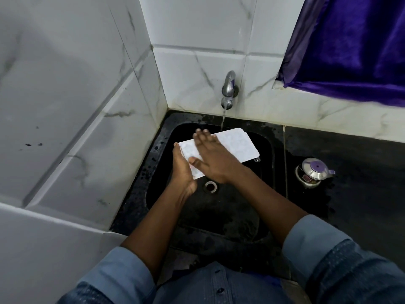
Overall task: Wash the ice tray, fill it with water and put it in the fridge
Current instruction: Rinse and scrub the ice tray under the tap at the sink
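Ice tray (236, 145): one, white, rectangular with rounded corners, its upper face faintly mottled. It sits over the black sink (230, 211) between the two hands. The left hand (183, 170) grips its near short end, thumb on the edge. The right hand (215, 159) lies flat on top, fingers straight and blurred. One tap (229, 88) beyond the hands runs a single thin stream onto the tray's far edge. One drain (210, 186) lies just below the wrists. One steel pot (313, 172) stands on the counter (361, 172), right of the right hand.
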### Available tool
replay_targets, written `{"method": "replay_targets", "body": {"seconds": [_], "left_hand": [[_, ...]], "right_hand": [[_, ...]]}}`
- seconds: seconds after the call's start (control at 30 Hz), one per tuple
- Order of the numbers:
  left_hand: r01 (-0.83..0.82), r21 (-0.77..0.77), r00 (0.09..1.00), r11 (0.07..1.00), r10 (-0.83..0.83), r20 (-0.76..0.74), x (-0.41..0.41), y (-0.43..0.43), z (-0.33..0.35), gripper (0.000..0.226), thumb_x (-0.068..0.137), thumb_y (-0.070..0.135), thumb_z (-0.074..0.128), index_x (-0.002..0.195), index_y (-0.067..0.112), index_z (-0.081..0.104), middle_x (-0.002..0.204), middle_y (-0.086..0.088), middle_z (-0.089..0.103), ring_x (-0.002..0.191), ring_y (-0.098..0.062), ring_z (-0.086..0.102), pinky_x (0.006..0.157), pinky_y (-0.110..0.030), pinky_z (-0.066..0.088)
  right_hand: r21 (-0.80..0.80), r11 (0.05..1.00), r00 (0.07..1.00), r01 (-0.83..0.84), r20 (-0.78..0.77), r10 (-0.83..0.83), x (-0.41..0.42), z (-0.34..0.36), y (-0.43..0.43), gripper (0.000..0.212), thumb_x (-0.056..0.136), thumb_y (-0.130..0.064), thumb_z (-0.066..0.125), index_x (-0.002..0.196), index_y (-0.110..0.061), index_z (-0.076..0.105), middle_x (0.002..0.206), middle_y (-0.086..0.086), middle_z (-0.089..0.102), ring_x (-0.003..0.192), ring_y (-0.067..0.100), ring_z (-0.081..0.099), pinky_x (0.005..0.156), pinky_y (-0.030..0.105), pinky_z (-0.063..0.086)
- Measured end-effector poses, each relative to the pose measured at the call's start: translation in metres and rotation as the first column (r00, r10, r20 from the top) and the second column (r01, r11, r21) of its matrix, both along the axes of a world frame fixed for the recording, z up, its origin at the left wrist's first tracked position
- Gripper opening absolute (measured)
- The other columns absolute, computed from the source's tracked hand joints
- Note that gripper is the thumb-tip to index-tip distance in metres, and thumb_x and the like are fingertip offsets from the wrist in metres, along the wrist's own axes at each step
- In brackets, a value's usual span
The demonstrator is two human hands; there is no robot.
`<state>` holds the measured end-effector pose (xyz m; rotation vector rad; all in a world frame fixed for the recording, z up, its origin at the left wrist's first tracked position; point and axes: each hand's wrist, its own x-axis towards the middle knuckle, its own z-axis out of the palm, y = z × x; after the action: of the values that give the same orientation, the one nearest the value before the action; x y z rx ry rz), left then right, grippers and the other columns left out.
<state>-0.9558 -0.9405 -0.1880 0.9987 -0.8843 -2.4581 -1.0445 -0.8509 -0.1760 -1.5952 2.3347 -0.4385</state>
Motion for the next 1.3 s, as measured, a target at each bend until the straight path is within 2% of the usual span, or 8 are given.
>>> {"method": "replay_targets", "body": {"seconds": [0.13, 0.3, 0.4, 0.57, 0.73, 0.9, 1.03, 1.3], "left_hand": [[-0.004, 0.048, 0.98, 0.999, 0.013, -0.197, -0.006, 0.007, -0.013, 0.068, 0.115, 0.005, 0.005, 0.131, 0.044, 0.058, 0.119, 0.047, 0.065, 0.123, 0.02, 0.057, 0.107, -0.012, 0.043], [-0.021, 0.022, 0.998, 1.0, 0.022, -0.055, 0.0, 0.0, -0.007, 0.067, 0.108, 0.062, 0.026, 0.132, 0.015, 0.068, 0.123, -0.014, 0.078, 0.105, -0.027, 0.079, 0.08, -0.038, 0.065], [-0.043, 0.057, 0.999, 0.997, 0.043, 0.011, 0.006, -0.001, -0.009, 0.083, 0.104, 0.072, 0.024, 0.143, 0.009, 0.062, 0.132, -0.023, 0.072, 0.118, -0.04, 0.071, 0.101, -0.049, 0.056], [-0.059, 0.051, 0.998, 0.997, 0.057, 0.037, 0.007, -0.003, -0.012, 0.085, 0.105, 0.073, 0.018, 0.146, 0.012, 0.062, 0.138, -0.023, 0.069, 0.129, -0.046, 0.063, 0.117, -0.061, 0.044], [-0.055, 0.068, 0.998, 0.996, 0.056, -0.017, 0.001, 0.002, -0.001, 0.083, 0.104, 0.075, 0.019, 0.137, 0.014, 0.065, 0.127, -0.014, 0.076, 0.115, -0.03, 0.073, 0.099, -0.044, 0.056], [-0.352, 0.142, 0.925, 0.925, 0.367, -0.098, -0.014, 0.033, 0.005, 0.079, 0.107, 0.067, 0.015, 0.165, 0.017, 0.034, 0.163, 0.001, 0.048, 0.153, -0.018, 0.043, 0.125, -0.037, 0.033], [0.003, 0.065, 0.991, 0.998, -0.011, 0.134, 0.003, -0.009, -0.002, 0.099, 0.096, 0.087, 0.023, 0.145, 0.009, 0.06, 0.116, -0.012, 0.079, 0.102, -0.028, 0.077, 0.087, -0.043, 0.058], [-0.041, 0.083, 0.998, 0.996, 0.037, 0.043, 0.002, -0.014, -0.007, 0.085, 0.102, 0.079, 0.023, 0.123, 0.012, 0.069, 0.104, -0.008, 0.083, 0.091, -0.022, 0.081, 0.08, -0.038, 0.061]], "right_hand": [[-0.086, 0.986, 0.99, -0.142, 0.014, 0.143, 0.023, 0.005, -0.015, 0.094, 0.098, -0.073, 0.013, 0.167, -0.009, 0.014, 0.176, 0.011, 0.005, 0.163, 0.022, -0.004, 0.131, 0.037, -0.005], [-0.026, 0.997, 0.997, -0.075, -0.034, 0.074, -0.009, 0.004, -0.005, 0.083, 0.104, -0.066, 0.015, 0.168, -0.014, 0.015, 0.176, 0.006, 0.011, 0.163, 0.021, 0.003, 0.131, 0.039, -0.003], [0.071, 0.993, 0.995, 0.098, -0.03, -0.096, -0.044, -0.003, 0.01, 0.088, 0.104, -0.07, 0.012, 0.168, -0.01, 0.011, 0.176, 0.01, 0.006, 0.163, 0.025, 0.001, 0.131, 0.041, -0.003], [0.17, 0.945, 0.96, 0.279, -0.035, -0.277, -0.062, -0.011, 0.032, 0.107, 0.091, -0.081, 0.001, 0.167, -0.006, -0.003, 0.175, 0.014, -0.01, 0.162, 0.029, -0.01, 0.131, 0.046, -0.005], [0.098, 0.994, 0.999, 0.049, 0.014, -0.05, -0.008, -0.007, 0.007, 0.111, 0.088, -0.085, -0.001, 0.166, -0.008, -0.007, 0.173, 0.014, -0.017, 0.161, 0.028, -0.016, 0.131, 0.045, -0.006], [0.023, 0.993, 0.991, -0.112, -0.069, 0.114, 0.032, -0.001, -0.002, 0.103, 0.093, -0.079, 0.007, 0.168, -0.008, 0.002, 0.175, 0.012, -0.007, 0.162, 0.023, -0.012, 0.131, 0.041, -0.006], [0.025, 0.985, 0.972, -0.173, -0.159, 0.175, 0.041, -0.008, 0.031, 0.096, 0.102, -0.075, 0.022, 0.168, -0.008, 0.002, 0.175, 0.012, -0.005, 0.162, 0.021, -0.011, 0.131, 0.039, -0.005], [0.053, 0.991, 0.978, -0.121, -0.167, 0.128, 0.037, -0.002, 0.01, 0.09, 0.105, -0.068, 0.028, 0.168, -0.008, 0.003, 0.176, 0.012, -0.005, 0.162, 0.022, -0.01, 0.131, 0.037, -0.007]]}}
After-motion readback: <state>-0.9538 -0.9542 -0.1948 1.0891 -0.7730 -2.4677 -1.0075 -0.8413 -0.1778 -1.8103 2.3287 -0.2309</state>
